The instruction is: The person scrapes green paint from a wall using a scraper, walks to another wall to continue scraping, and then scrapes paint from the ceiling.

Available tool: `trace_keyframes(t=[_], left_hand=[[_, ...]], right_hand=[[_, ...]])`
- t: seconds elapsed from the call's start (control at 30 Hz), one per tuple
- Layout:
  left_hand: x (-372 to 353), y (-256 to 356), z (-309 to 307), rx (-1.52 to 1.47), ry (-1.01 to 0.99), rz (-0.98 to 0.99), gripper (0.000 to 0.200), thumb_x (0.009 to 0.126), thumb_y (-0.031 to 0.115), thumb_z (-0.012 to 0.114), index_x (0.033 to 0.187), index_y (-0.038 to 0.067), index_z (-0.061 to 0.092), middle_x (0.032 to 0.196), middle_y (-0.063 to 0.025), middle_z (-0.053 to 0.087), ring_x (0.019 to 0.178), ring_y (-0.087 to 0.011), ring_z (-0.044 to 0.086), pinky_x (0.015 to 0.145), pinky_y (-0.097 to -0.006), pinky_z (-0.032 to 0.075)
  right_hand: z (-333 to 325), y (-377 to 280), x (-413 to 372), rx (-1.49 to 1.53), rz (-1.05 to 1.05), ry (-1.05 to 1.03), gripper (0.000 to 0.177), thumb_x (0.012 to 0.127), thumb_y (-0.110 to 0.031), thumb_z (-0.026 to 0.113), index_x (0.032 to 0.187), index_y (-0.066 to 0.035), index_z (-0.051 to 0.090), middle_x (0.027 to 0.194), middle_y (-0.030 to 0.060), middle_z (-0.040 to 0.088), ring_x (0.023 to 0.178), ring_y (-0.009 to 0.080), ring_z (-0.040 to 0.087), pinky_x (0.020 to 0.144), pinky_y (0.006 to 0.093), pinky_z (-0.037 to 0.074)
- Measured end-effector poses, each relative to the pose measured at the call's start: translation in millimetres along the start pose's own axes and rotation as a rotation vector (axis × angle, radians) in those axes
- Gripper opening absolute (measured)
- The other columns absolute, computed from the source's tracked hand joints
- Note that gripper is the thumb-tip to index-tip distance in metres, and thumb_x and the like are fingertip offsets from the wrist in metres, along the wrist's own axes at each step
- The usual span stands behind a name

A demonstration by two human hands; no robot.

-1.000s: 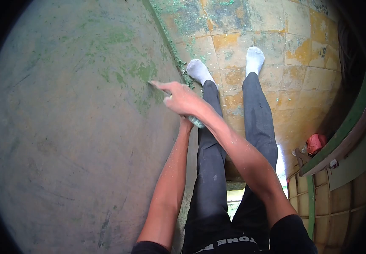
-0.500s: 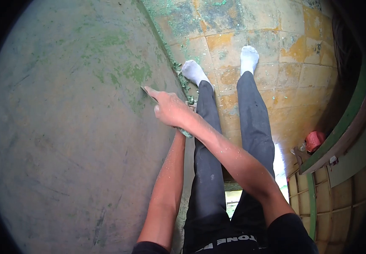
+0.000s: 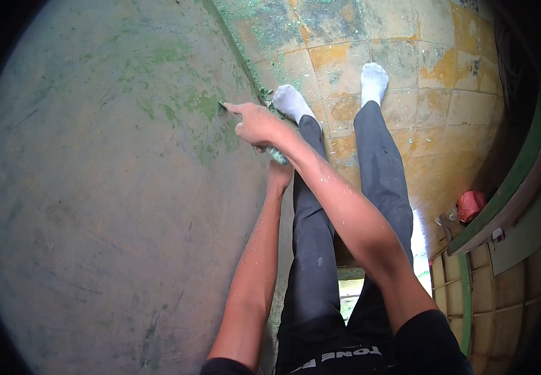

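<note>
Moved nearer the lower edge of the wall (image 3: 95, 187) than half a second earlier, the right hand (image 3: 258, 125) grips the scraper (image 3: 277, 154), fingers curled round its handle, forefinger along the blade on the green paint (image 3: 208, 103); the left hand (image 3: 280, 176), fingers hidden, lies beneath the right forearm.

scraper (image 3: 276, 154) | pale green handle, thin blade | tip touching green paint patch (image 3: 207, 104) | grey wall (image 3: 95, 187), left
</note>
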State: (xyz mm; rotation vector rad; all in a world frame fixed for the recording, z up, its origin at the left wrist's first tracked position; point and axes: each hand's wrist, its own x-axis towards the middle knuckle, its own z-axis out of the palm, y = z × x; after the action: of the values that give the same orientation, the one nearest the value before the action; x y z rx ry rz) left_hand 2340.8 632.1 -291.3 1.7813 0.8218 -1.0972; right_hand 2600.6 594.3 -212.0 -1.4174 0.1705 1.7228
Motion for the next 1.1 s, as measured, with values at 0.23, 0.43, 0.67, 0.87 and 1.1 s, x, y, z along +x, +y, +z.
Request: trace_keyframes(t=[0.23,0.43,0.67,0.87,1.1], left_hand=[[6.4,-5.7,9.7,-0.047,0.111,0.127,0.059,0.086,0.034,0.057,0.132,0.001,0.040,0.127,-0.0210,0.053,0.118,-0.0363,0.050,0.096,-0.0446,0.041],[62.2,-142.9,56.3,-0.327,0.044,0.322,0.068,0.085,0.034,0.060,0.138,0.003,0.030,0.132,-0.0156,0.045,0.121,-0.0312,0.046,0.100,-0.0444,0.040],[39.7,-113.1,47.4,0.289,0.135,0.398,0.066,0.082,0.038,0.063,0.136,0.009,0.039,0.140,-0.0158,0.043,0.126,-0.0288,0.044,0.101,-0.0424,0.039],[6.2,6.3,-4.0,0.027,0.104,0.159,0.055,0.085,0.036,0.059,0.128,0.004,0.045,0.126,-0.0207,0.054,0.114,-0.0369,0.053,0.090,-0.0465,0.044],[8.2,5.1,4.5,0.042,0.066,0.179,0.050,0.086,0.037,0.055,0.120,0.001,0.052,0.117,-0.0253,0.058,0.112,-0.0412,0.052,0.089,-0.0471,0.044]], right_hand=[[9.4,25.7,9.0,0.034,-0.127,0.110,0.069,0.074,-0.001,0.045,0.141,-0.019,0.043,0.075,0.0199,0.063,0.048,0.0191,0.056,0.053,0.0345,0.050],[15.9,39.3,1.9,0.064,-0.207,0.054,0.073,0.073,0.000,0.043,0.142,-0.023,0.041,0.083,0.0202,0.065,0.049,0.0186,0.055,0.051,0.0332,0.049],[39.2,58.3,23.4,-0.056,-0.307,0.253,0.072,0.072,-0.001,0.044,0.141,-0.023,0.043,0.094,0.0266,0.065,0.065,0.0273,0.065,0.062,0.0355,0.052],[10.3,32.0,17.4,-0.042,-0.069,0.105,0.069,0.072,-0.001,0.046,0.139,-0.018,0.044,0.081,0.0239,0.067,0.065,0.0309,0.068,0.059,0.0391,0.053],[1.9,35.1,10.2,-0.103,-0.070,0.003,0.071,0.072,0.000,0.046,0.140,-0.021,0.044,0.086,0.0250,0.067,0.071,0.0316,0.069,0.062,0.0399,0.054]])
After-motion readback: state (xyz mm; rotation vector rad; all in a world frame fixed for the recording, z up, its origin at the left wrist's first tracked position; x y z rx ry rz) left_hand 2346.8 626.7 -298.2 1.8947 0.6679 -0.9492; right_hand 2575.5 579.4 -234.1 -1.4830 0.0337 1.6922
